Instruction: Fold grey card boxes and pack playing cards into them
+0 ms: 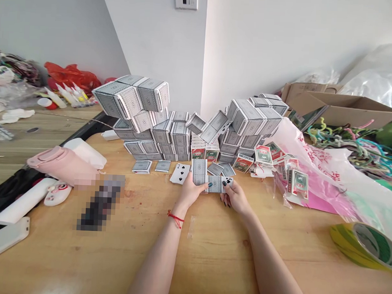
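Note:
My left hand (191, 191) is closed on a playing card (199, 171) that stands up with its patterned back toward me. Its thumb also rests on a second card lying crosswise below. At that card's right end, my right hand (234, 196) pinches a four of spades (227, 180) between thumb and fingers. Left of my left hand is a face-up three of spades (181, 174) on top of a few cards. Face-down cards (221, 169) lie just behind my hands. Behind them rise blocks built of folded cards (175, 135), and a tilted card piece (215, 125) leans between them.
Card boxes (263, 155) lie at right, on and near a pink and clear plastic bag (318, 169). A tape roll (365, 245) sits at front right. On the left are a pink bottle (57, 164) and a white power bank (6, 239). A cardboard box (343, 112) stands behind.

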{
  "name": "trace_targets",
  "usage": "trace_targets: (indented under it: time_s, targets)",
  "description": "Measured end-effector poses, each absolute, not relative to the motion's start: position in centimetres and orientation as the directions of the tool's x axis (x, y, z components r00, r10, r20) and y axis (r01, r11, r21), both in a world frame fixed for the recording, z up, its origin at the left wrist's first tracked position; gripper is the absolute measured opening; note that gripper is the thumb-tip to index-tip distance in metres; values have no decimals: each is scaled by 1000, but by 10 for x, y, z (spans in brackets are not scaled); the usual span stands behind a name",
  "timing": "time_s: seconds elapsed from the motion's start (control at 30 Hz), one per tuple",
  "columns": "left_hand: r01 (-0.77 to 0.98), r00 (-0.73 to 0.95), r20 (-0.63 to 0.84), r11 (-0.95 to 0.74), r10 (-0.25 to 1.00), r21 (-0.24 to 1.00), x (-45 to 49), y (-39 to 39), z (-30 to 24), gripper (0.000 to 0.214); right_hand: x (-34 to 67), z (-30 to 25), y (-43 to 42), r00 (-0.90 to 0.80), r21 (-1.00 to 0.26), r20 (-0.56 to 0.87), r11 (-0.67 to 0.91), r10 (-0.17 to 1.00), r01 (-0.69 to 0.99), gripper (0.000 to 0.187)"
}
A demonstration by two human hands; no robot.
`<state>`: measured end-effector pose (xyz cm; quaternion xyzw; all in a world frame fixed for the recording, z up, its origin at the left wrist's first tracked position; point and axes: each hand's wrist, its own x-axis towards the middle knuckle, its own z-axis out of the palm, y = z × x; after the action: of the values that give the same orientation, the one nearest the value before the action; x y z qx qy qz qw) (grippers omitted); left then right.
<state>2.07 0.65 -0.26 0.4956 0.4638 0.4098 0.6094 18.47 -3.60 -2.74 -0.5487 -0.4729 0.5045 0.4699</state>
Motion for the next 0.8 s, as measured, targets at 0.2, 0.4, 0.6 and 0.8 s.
trace_targets:
  time_s: [0.2,0.4,0.6,0.8]
  targets:
    - [-26,224,-129,138,966,990,21,7,-6,53,177,-23,-40,50,-994,-106,-108,993,31,32]
    - [-42,236,-141,155,962,987,21,6,-2,57,174,-22,-42,83,-993,-99,-105,992,63,29]
    - [-40,237,-158,172,959,984,21,6,-2,53,173,-18,-42,81,-996,-70,-74,994,43,24]
    - [-30,238,-167,179,957,983,20,6,1,52,172,-20,-41,100,-993,-103,-107,990,41,20]
